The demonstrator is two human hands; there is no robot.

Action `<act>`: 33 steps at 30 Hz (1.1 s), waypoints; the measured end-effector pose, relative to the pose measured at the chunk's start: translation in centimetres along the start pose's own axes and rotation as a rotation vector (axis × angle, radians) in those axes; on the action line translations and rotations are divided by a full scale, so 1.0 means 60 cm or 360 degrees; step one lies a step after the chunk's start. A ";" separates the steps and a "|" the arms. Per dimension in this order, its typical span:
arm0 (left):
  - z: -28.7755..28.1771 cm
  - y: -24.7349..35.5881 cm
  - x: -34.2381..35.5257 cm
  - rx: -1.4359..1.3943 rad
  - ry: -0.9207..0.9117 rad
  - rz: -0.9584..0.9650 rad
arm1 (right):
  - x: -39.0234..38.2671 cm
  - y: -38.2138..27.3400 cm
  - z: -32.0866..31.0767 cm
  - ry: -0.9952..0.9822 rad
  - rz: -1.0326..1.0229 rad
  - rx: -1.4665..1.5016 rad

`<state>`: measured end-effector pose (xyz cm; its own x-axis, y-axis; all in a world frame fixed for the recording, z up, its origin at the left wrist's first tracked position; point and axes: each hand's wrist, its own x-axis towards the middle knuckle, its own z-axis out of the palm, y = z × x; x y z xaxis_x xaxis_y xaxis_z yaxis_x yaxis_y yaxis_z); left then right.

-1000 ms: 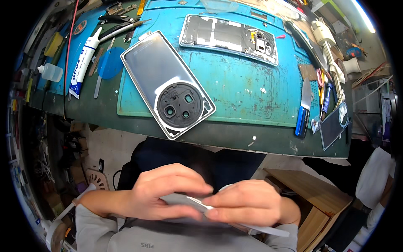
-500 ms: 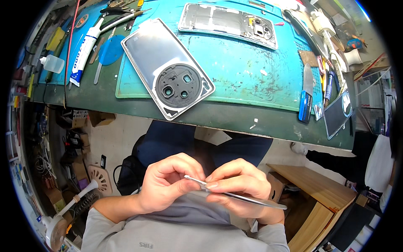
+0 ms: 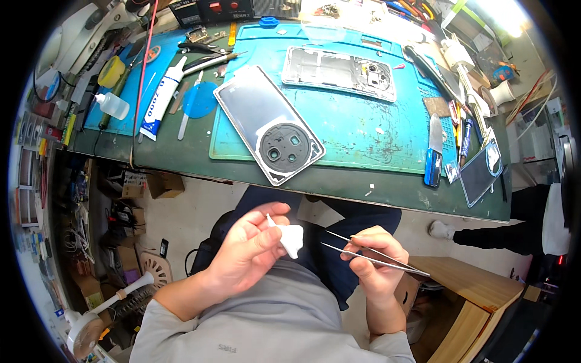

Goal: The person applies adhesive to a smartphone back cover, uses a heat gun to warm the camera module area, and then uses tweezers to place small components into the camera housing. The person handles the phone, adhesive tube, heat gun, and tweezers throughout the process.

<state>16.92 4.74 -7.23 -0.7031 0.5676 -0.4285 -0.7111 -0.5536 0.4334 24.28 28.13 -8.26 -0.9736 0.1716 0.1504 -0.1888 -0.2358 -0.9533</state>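
Over my lap, in front of the bench, my left hand [image 3: 251, 251] pinches a small white crumpled wipe [image 3: 292, 239] between thumb and fingers; whether it is paper or cloth I cannot tell. To its right my right hand [image 3: 378, 257] grips metal tweezers [image 3: 387, 260], their tips spread and pointing left, apart from the wipe. On the bench ahead lies a phone back cover [image 3: 257, 106] with a round black camera ring, tilted over the mat's front edge. Farther back an opened phone body [image 3: 339, 74] rests on the blue mat [image 3: 357, 136].
A white-and-blue glue tube [image 3: 163, 100], a dropper bottle [image 3: 112, 106] and a blue disc [image 3: 200, 100] lie at left. At right are a blue-handled scraper [image 3: 433, 163] and a dark glass panel [image 3: 479, 177]. A wooden cabinet [image 3: 466, 281] stands beside my right arm.
My hands have parted: the right one has drawn away to the right with the tweezers, whose tips are now spread. The wipe now shows in my left hand. The view has tilted up slightly.
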 end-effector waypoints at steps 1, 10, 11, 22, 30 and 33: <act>-0.001 0.002 -0.002 -0.0127 -0.0036 -0.0063 | -0.002 0.003 0.004 0.0003 0.0027 0.0011; -0.011 -0.003 0.002 -0.0405 -0.0305 -0.0027 | -0.025 0.033 0.044 -0.0012 0.0443 0.0640; -0.011 -0.003 0.002 -0.0394 -0.0314 -0.0025 | -0.025 0.034 0.044 -0.0004 0.0448 0.0654; -0.005 -0.004 0.000 0.0005 -0.0119 0.0072 | -0.024 0.028 0.054 0.0075 0.0297 0.0576; -0.004 -0.010 -0.001 0.1381 -0.0183 0.0672 | -0.016 0.026 0.050 -0.0106 -0.0073 0.0185; 0.001 -0.013 -0.006 0.1349 -0.0081 0.0670 | -0.011 0.021 0.050 -0.0275 -0.0277 -0.0227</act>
<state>17.72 5.01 -7.35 -0.8850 0.4588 -0.0793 -0.1417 -0.1033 0.9845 24.27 24.83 -8.78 -0.9379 0.0291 0.3458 -0.3470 -0.0779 -0.9346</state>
